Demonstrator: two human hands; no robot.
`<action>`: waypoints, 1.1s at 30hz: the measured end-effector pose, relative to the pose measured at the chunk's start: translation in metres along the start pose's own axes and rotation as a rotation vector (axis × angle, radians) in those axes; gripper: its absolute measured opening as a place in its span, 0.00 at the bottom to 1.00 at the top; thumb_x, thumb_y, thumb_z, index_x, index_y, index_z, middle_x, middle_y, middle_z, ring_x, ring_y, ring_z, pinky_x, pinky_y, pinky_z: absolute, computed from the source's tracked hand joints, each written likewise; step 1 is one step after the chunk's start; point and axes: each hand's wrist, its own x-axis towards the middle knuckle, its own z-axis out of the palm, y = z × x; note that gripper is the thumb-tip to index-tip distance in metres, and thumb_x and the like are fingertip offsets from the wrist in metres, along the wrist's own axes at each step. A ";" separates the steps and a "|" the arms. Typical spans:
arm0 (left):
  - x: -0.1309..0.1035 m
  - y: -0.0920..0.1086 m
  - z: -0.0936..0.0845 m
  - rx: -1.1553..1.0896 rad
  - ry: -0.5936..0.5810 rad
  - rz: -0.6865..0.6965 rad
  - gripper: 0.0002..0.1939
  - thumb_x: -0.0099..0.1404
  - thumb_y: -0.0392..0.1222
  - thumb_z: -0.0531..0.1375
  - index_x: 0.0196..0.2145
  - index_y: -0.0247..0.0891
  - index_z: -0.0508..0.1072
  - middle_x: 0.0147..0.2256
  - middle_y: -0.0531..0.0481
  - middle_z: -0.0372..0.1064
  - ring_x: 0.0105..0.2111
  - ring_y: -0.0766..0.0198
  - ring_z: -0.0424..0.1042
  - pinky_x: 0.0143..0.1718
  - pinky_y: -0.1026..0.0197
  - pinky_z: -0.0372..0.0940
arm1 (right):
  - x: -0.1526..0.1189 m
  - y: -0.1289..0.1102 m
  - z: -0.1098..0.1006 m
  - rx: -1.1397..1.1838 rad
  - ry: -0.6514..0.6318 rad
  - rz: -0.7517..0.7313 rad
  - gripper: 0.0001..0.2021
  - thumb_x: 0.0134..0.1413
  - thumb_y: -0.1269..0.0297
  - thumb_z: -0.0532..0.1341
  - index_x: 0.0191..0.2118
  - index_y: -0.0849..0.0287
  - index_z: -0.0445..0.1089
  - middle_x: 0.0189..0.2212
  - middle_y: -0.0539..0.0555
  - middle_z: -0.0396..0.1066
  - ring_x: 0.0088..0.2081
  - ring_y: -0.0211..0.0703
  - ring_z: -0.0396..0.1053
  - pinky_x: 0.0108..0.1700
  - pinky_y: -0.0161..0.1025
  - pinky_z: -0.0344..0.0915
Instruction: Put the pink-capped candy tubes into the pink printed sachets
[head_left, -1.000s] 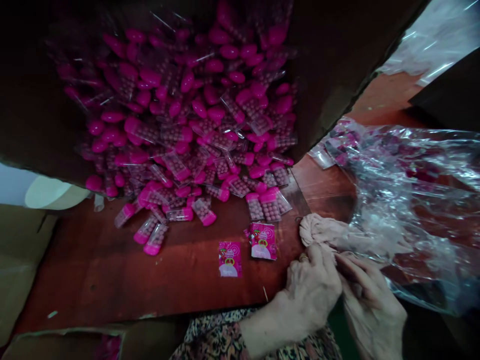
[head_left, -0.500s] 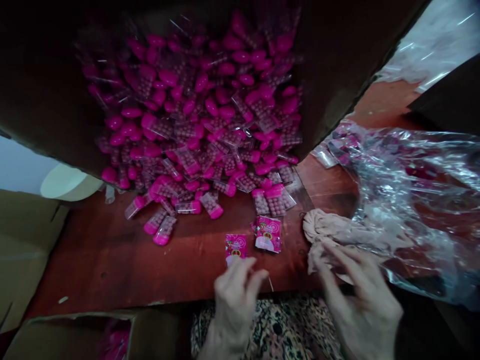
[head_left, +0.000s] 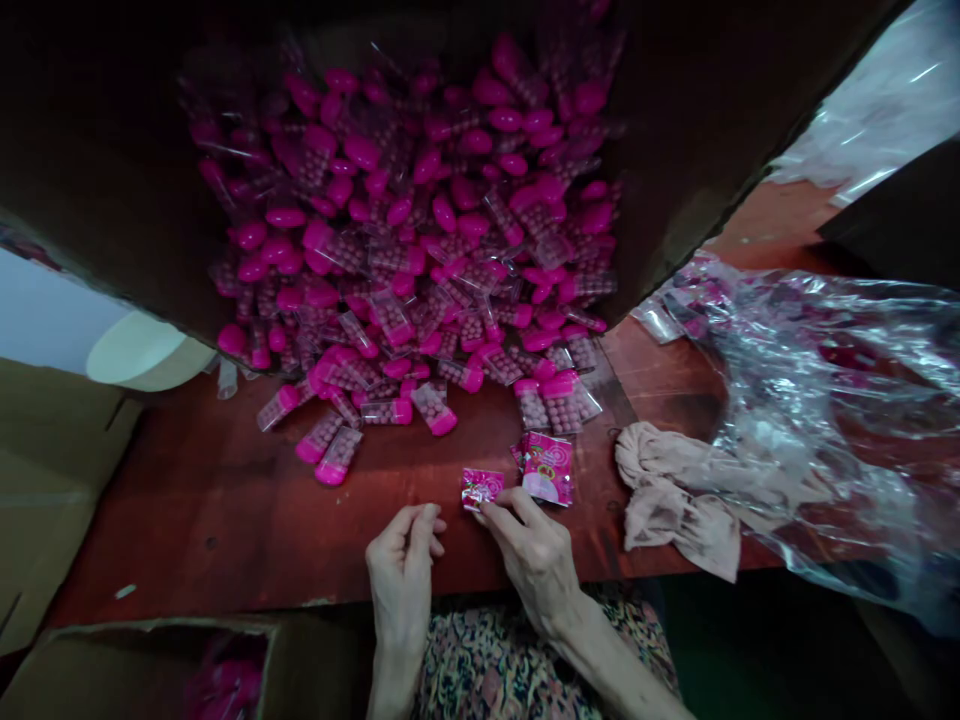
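Right hand [head_left: 534,552]: low centre, fingertips on a small pink sachet [head_left: 481,488] at the near edge of the table [head_left: 225,520], pinching its lower corner between thumb and forefinger. Sachet lies flat on the wood, slightly crumpled.

Left hand [head_left: 403,568]: just left of the right hand, fingers curled loosely together, thumb against forefinger; whether it holds anything cannot be told. It rests at the table's front edge, apart from the sachet.

Second sachet [head_left: 547,468]: same pink print, just right of the first, flat on the table (looks like more than one stacked).

Vials [head_left: 420,250]: large heap of clear tubes with pink caps, spilling from a tipped carton [head_left: 712,110] onto the table; a few strays lie loose at the left [head_left: 330,455].

Cloth [head_left: 675,490]: beige, bunched, right of the sachets, partly under a clear bag.

Bag [head_left: 825,400]: crinkled plastic, far right, pink items inside.

Box [head_left: 135,670]: cardboard, lower left, below table level, pink contents dimly seen.

Lap: patterned fabric under the wrists.
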 end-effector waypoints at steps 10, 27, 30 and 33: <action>0.020 0.026 0.023 -0.492 -0.187 -0.248 0.08 0.46 0.40 0.68 0.27 0.36 0.78 0.25 0.51 0.76 0.24 0.68 0.70 0.30 0.66 0.65 | 0.010 -0.014 -0.021 0.324 0.121 0.089 0.14 0.55 0.67 0.60 0.48 0.60 0.68 0.39 0.57 0.68 0.37 0.41 0.68 0.38 0.34 0.68; 0.026 0.039 0.018 -0.635 -0.189 -0.277 0.11 0.47 0.39 0.68 0.30 0.33 0.78 0.29 0.45 0.76 0.32 0.63 0.73 0.36 0.64 0.65 | 0.033 -0.015 0.001 0.536 -0.088 0.320 0.20 0.61 0.59 0.51 0.19 0.58 0.60 0.18 0.48 0.58 0.22 0.36 0.58 0.24 0.33 0.55; 0.031 0.038 0.020 -0.667 -0.153 -0.279 0.08 0.44 0.38 0.69 0.24 0.33 0.78 0.25 0.48 0.75 0.27 0.67 0.71 0.32 0.67 0.64 | 0.037 -0.015 -0.001 0.528 -0.116 0.293 0.21 0.62 0.59 0.50 0.18 0.58 0.60 0.18 0.48 0.58 0.22 0.37 0.58 0.24 0.34 0.55; 0.036 0.034 0.022 -0.701 -0.051 -0.294 0.08 0.41 0.39 0.70 0.22 0.35 0.77 0.22 0.53 0.73 0.23 0.71 0.69 0.29 0.70 0.63 | 0.041 -0.017 -0.004 0.529 -0.147 0.276 0.19 0.62 0.59 0.50 0.21 0.58 0.64 0.19 0.49 0.62 0.24 0.39 0.61 0.26 0.34 0.58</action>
